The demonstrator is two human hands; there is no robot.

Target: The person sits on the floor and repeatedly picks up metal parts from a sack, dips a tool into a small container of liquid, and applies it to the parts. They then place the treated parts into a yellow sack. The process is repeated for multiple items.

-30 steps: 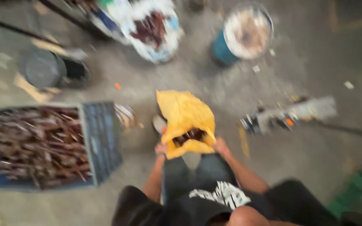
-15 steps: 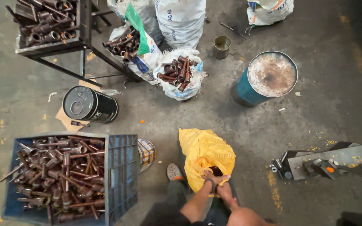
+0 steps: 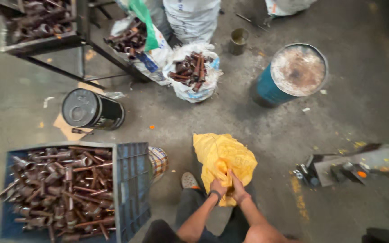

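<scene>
A yellow woven sack (image 3: 221,155) stands on the concrete floor just in front of my feet. My left hand (image 3: 218,186) and my right hand (image 3: 238,186) sit close together at its near edge, both gripping the gathered yellow fabric of its mouth. The sack's inside is hidden by the bunched cloth. A blue plastic crate (image 3: 131,184) full of rusty metal tubes (image 3: 59,189) stands to my left, about an arm's length from the sack.
A black bucket (image 3: 92,109) lies beyond the crate. White sacks of rusty tubes (image 3: 192,72) stand farther back, under a metal rack (image 3: 46,27). A blue drum with a rusty lid (image 3: 293,74) stands back right, a small tin (image 3: 238,40) beyond, and metal machine parts (image 3: 338,168) to my right.
The view has lifted, so more of the far floor shows. My hands moved from holding the sack's mouth spread apart to gripping it bunched together.
</scene>
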